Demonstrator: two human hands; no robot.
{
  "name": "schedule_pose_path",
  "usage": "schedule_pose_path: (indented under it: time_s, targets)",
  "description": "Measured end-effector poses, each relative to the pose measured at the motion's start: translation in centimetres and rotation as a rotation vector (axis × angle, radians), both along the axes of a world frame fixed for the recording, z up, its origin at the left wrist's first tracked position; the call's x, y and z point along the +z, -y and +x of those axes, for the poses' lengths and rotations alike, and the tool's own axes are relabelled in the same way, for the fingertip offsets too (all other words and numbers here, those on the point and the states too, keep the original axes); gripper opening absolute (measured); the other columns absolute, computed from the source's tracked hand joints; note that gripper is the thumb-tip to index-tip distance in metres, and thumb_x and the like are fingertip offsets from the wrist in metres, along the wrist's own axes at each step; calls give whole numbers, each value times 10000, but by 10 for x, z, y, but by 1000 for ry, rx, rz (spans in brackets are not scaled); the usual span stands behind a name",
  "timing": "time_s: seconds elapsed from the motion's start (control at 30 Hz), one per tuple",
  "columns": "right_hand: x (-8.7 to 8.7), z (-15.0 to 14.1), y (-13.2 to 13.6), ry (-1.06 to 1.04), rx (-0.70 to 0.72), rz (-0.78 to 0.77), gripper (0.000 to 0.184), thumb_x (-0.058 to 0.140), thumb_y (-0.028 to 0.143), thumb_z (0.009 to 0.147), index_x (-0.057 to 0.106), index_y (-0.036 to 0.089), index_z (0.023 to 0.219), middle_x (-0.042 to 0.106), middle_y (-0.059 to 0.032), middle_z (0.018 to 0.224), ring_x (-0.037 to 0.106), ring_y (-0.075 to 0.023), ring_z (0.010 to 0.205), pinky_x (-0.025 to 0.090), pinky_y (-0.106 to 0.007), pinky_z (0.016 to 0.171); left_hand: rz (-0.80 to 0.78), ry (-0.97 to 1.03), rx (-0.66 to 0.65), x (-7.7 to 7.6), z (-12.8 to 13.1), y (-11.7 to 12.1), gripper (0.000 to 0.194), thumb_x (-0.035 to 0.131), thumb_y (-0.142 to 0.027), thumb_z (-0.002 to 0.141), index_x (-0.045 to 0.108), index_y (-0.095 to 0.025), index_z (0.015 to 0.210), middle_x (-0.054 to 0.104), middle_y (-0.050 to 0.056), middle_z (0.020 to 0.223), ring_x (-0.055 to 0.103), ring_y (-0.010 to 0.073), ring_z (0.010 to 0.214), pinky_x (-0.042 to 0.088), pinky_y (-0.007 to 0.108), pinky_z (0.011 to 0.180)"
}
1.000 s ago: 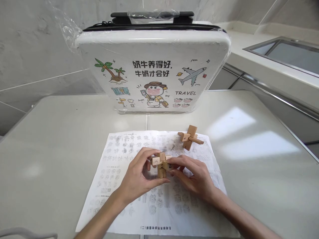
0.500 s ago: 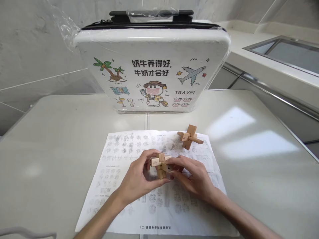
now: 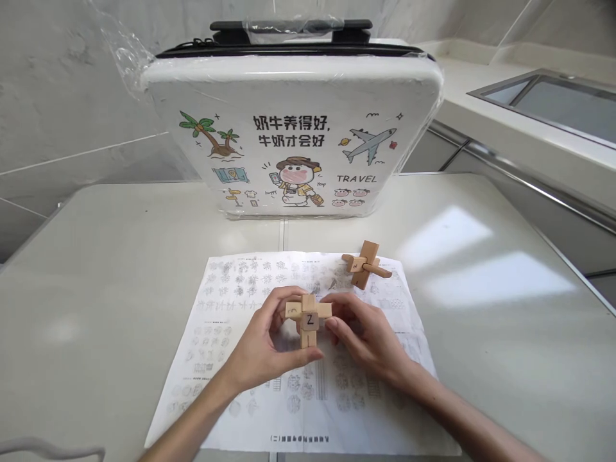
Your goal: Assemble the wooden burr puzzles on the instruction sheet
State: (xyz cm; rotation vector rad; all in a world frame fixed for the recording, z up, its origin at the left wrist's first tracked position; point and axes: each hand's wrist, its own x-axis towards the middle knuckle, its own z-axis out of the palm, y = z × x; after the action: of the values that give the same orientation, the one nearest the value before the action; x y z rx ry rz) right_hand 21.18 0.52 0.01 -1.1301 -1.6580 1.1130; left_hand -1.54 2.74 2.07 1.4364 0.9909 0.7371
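Head view: numbered wooden puzzle (image 3: 308,321) is pinched between thumb and fingers of left hand (image 3: 279,337); its side is touched by curled fingers of right hand (image 3: 368,333).

Beyond the fingertips, the way is blocked by the suitcase (image 3: 293,128); ahead of the right hand (image 3: 366,330), passage is narrowed by the wooden cross (image 3: 364,265). Open tabletop (image 3: 106,289) is left outside both hands.
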Motion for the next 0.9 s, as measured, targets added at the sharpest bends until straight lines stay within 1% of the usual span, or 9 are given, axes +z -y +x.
schedule_pose_path:
  time_s: [0.07,0.2,0.33,0.5,0.57,0.63,0.7,0.77,0.9]
  targets:
    - [2,0,0,15,45,3,106,545,329,1100,591,237,1072,686,0,783,631,-166,644,474,-283,596,-32,25,-29,-1,0,1,673,965,-375,768,574,-326,1313,695,78,1254,736,263,1075,608,406,924]
    - [8,1,2,67,117,-34,271,460,366,1128,555,230,914,612,14,721,535,-148,601,398,-278,580,-74,38,-105,-2,0,2,668,914,-312,832,518,-349,1369,735,53,1154,746,229,985,605,382,885]
    - [11,0,2,46,137,-108,347,464,409,1123,527,227,834,539,30,664,452,-137,567,340,-275,552,-72,16,-127,0,0,2,620,874,-297,875,516,-355,1378,740,66,1217,746,242,1067,599,379,909]
    - [10,1,1,-91,127,-192,439,452,511,1133,559,224,817,618,10,650,544,-150,571,411,-281,577,-54,-10,-105,1,0,2,687,894,-356,859,519,-346,1434,742,71,1183,744,259,1067,598,430,965]
    - [9,2,0,-164,100,-249,481,447,556,1130,549,227,794,639,2,647,579,-159,581,452,-292,597,-33,-13,-74,-1,0,1,724,908,-378,846,516,-347,1455,719,89,1274,736,266,1099,574,465,1034]
    - [9,4,-3,-281,65,-353,483,474,589,1115,542,231,797,641,2,651,598,-164,578,485,-294,586,-20,0,-43,-3,0,0,731,898,-383,861,503,-349,1476,692,97,1347,727,253,1110,536,488,1101]
    - [9,6,-7,-455,58,-508,458,533,602,1086,543,230,820,638,4,668,612,-164,564,495,-275,523,-24,25,-15,-5,1,-1,693,858,-379,909,481,-344,1490,704,87,1305,724,219,1043,526,484,1104]
    - [7,7,-11,-633,87,-665,443,580,597,1061,560,218,832,635,1,700,610,-150,546,475,-239,442,-34,49,27,-6,2,-2,618,804,-380,960,477,-331,1482,699,82,1286,709,189,976,547,454,1049]
    - [3,9,-16,-827,118,-863,415,617,557,1043,617,188,853,619,-2,769,562,-101,515,440,-173,364,-52,74,108,-5,3,-4,500,749,-400,998,511,-303,1428,600,104,1443,681,167,969,573,376,910]
